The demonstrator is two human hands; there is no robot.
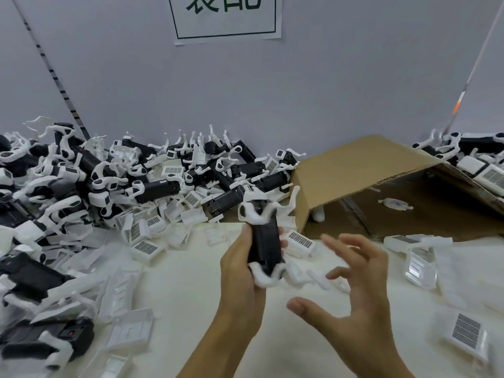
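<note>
Hands first: your left hand (240,271) holds a black device (263,241) upright above the table (191,301), near the middle of the view; its grip is clenched round the lower half of the black body, thumb on the left side, fingertips showing on the right. White curved fittings sit at the top and the bottom of the device; the picture is blurred there, so their exact shape is hard to make out, though one white arm seems to stick up and to the right from the top end.

Your right hand (354,290) hovers just to the right of the device, apart from it; its grip is released, fingers spread and slightly bent, holding nothing.

Behind the device a cardboard box (354,170) lies on its side, with a small white piece (395,204) inside; to the left a heap (122,181) of like black-and-white devices is banked against the wall (300,91). White plastic covers (467,331) with barcode labels lie scattered on the table; a sign (225,15) hangs on the wall above.
</note>
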